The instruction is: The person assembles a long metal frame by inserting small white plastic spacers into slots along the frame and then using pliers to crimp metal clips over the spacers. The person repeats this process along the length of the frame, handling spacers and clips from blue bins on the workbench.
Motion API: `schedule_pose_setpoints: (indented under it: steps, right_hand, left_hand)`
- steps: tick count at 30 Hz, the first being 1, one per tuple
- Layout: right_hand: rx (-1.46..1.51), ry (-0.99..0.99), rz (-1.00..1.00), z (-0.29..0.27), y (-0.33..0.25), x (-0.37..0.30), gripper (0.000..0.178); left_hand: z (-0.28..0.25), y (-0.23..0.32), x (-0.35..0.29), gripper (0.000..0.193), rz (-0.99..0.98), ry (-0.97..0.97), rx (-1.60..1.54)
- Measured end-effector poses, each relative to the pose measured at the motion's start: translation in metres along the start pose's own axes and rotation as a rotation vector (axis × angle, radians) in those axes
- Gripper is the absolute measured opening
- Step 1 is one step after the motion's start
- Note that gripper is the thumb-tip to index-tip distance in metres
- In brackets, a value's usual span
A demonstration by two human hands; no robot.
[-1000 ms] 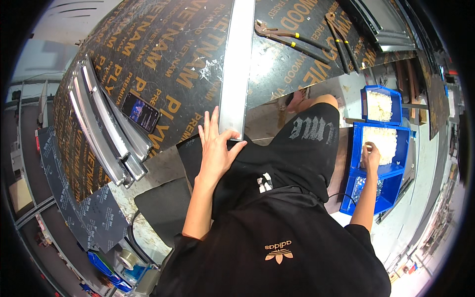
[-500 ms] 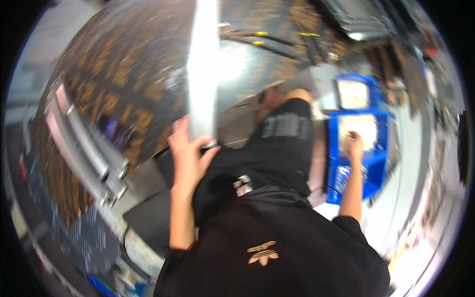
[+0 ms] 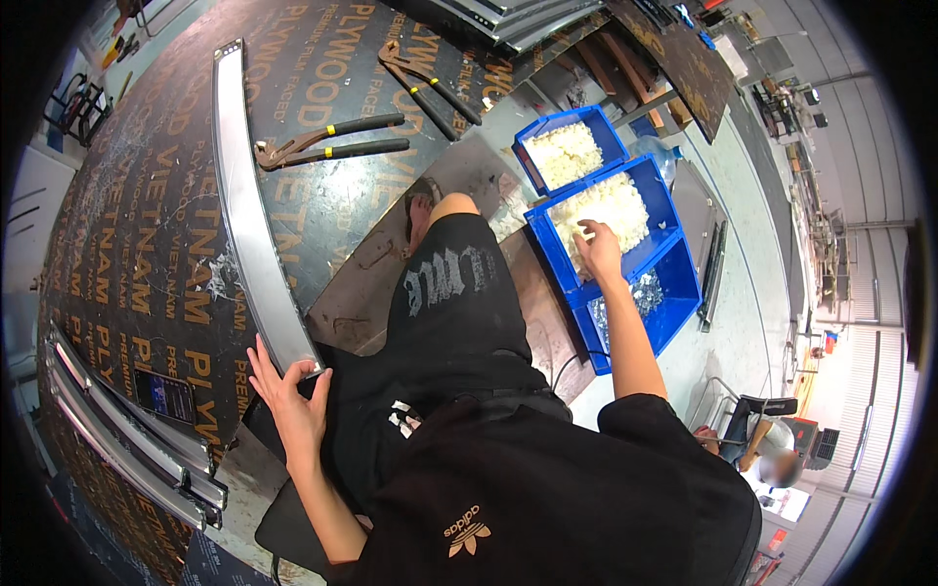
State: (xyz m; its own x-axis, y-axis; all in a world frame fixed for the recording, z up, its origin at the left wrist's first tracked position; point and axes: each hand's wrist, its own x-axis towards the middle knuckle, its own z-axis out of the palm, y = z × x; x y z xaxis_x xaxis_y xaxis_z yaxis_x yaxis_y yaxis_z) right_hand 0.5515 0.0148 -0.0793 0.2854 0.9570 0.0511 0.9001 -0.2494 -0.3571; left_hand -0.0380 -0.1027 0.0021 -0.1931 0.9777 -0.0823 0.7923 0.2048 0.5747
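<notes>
A long, flat silver metal profile (image 3: pixel 252 215) stretches from my lap toward the far left across the dark sheet. My left hand (image 3: pixel 296 405) grips its near end, with the thumb and a finger at the corner and the other fingers along the left edge. Over to the right, my right hand (image 3: pixel 601 251) reaches into a blue bin (image 3: pixel 667 210) of small white pieces (image 3: pixel 618 203). Its fingers are curled down at the pieces, and whatever is between the fingertips is too small to make out.
Two black-handled pliers-like cutters (image 3: pixel 337 139) (image 3: pixel 430 90) lie on the printed plywood (image 3: pixel 322 59). Another blue bin (image 3: pixel 523 146) holds more white pieces; a third (image 3: pixel 674 303) has small clear bits. More metal profiles (image 3: pixel 127 430) and a phone (image 3: pixel 166 394) lie at left. A person (image 3: pixel 767 449) sits at far right.
My view has turned, so the metal profile now slants to the upper left and the bins sit closer to the middle. My left hand keeps its grip; my right hand stays in the white-piece bin.
</notes>
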Motion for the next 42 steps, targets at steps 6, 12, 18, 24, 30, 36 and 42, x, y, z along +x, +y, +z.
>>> schedule_pose_setpoints:
  steps: [6, 12, 18, 24, 30, 36, 42]
  right_hand:
    - [0.231, 0.403, -0.046, -0.011, -0.059, 0.033, 0.015]
    - [-0.112, 0.288, -0.354, -0.025, -0.088, 0.111, 0.022]
    - [-0.221, -0.161, -0.116, -0.004, -0.097, 0.168, 0.032]
    - [0.314, 0.563, -0.443, -0.008, -0.126, 0.117, 0.017]
    - [-0.028, 0.408, -0.492, -0.034, -0.113, 0.1, 0.018]
    - [-0.3, -0.057, -0.251, -0.02, -0.068, 0.166, 0.032]
    - [-0.562, -0.473, -0.092, 0.014, -0.049, 0.204, 0.049]
  left_hand:
    - [-0.006, 0.004, 0.001, 0.025, -0.03, -0.027, -0.015]
    - [-0.002, 0.008, 0.001, 0.026, -0.017, -0.019, -0.025]
    - [-0.003, 0.008, 0.003, 0.025, -0.022, -0.032, -0.048]
    - [0.006, 0.001, 0.003, 0.03, 0.034, 0.03, -0.043]
    - [0.006, 0.0, 0.003, 0.024, 0.035, -0.023, -0.067]
    - [0.005, 0.001, 0.004, 0.026, 0.031, -0.025, -0.112]
    - [0.003, -0.002, 0.002, 0.026, 0.002, -0.03, -0.149]
